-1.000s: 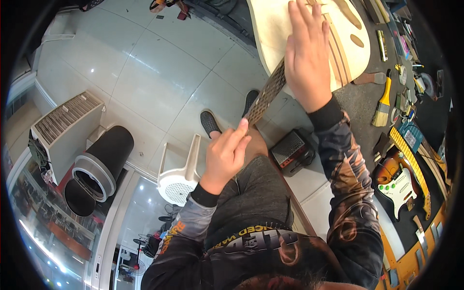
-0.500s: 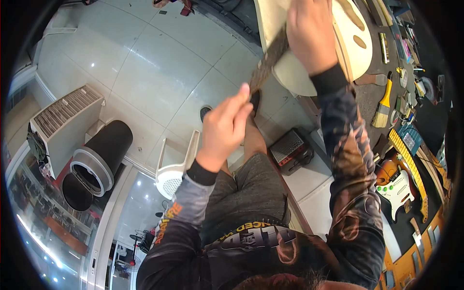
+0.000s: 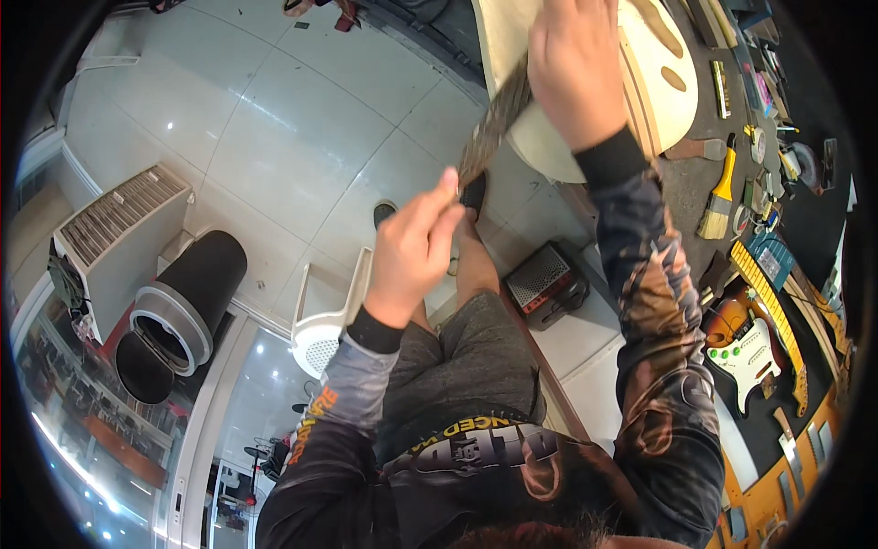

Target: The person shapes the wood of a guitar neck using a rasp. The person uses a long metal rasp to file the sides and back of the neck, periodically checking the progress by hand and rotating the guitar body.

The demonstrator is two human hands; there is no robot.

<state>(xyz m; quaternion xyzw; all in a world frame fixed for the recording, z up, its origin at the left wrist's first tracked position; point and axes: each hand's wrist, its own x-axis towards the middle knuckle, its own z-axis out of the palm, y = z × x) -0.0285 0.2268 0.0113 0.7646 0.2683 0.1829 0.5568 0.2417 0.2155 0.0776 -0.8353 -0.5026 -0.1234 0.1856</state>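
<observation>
A long, flat, dark file [image 3: 494,126] slants across the edge of a pale wooden guitar body [image 3: 675,114] at the top of the view. My left hand [image 3: 409,259] pinches its near end between thumb and fingers, out over the floor. Higher up, my right hand [image 3: 578,78] is closed around the file's other end, above the guitar body. That end is hidden under my right hand. Oval and long openings show in the body's face, and a curved strip runs beside them.
The bench on the right holds a yellow-handled brush [image 3: 721,197], a sunburst electric guitar [image 3: 745,343] and several small tools. Below it stands a small amplifier [image 3: 540,285]. A white plastic chair [image 3: 320,334], a black bin [image 3: 203,274] and a white slatted unit [image 3: 123,238] are on the left.
Both hands have moved slightly toward the lower left with the file, which stays slanted at the guitar body's edge. The whole view has also shifted a little. The grip looks the same.
</observation>
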